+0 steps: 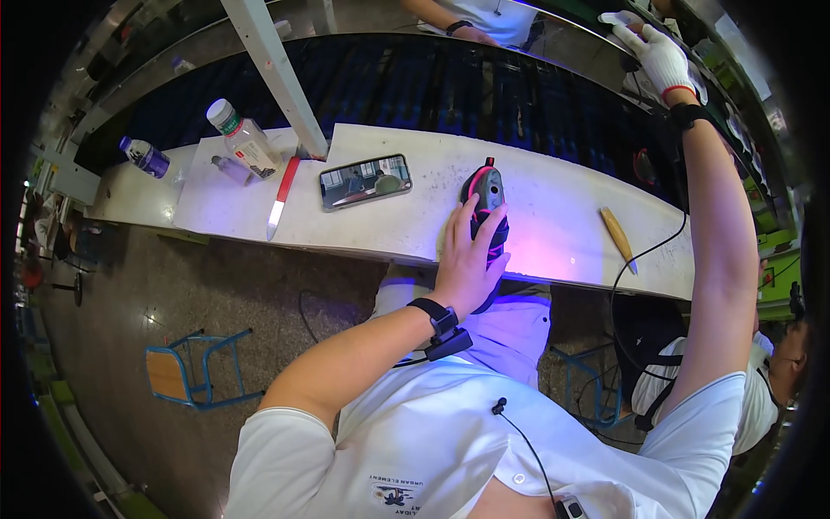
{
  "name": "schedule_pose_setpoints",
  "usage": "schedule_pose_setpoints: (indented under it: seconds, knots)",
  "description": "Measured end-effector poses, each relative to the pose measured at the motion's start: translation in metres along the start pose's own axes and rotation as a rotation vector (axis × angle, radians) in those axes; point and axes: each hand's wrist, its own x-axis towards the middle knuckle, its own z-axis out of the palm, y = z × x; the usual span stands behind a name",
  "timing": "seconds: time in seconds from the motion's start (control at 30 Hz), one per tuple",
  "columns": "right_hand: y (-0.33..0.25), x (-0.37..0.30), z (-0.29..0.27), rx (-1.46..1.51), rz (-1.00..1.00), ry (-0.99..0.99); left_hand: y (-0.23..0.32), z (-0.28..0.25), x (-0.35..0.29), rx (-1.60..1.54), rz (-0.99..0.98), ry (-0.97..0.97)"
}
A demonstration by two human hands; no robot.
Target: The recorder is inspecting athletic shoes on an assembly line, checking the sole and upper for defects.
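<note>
Left fingers hold a dark shoe across the table edge, open surface rightward; right fingers, grip unclear.

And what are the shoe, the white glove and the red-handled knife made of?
Shoe: perhaps fabric with rubbery parts, as its dark surface looks mostly dull; hard to be sure.
White glove: probably knitted yarn, matte, judging by its snug fit and red-edged cuff.
Red-handled knife: blade likely metal, pale and shiny; handle smooth-looking, maybe plastic.
</note>
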Motion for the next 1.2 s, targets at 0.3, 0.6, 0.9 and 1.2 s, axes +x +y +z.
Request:
schedule_pose_setpoints:
  seconds: [0.3, 0.6, 0.9, 1.2]
  knots:
    - [-0.026, -0.121, -0.056, 0.447, -0.524, 0.628, -0.010, -0.045, -0.024, -0.063, 0.242, -0.212]
    - [0.006, -0.313, -0.063, 0.444, 0.143, 0.712, -0.015, -0.052, 0.029, 0.231, 0.970, -0.296]
    - [-0.039, -0.388, -0.016, 1.386, 0.399, 0.224, 0.069, -0.077, 0.070, -0.332, 0.267, -0.069]
    - [-0.080, -0.377, -0.031, 1.595, 0.346, 0.068, 0.065, -0.049, 0.054, -0.495, 0.303, -0.039]
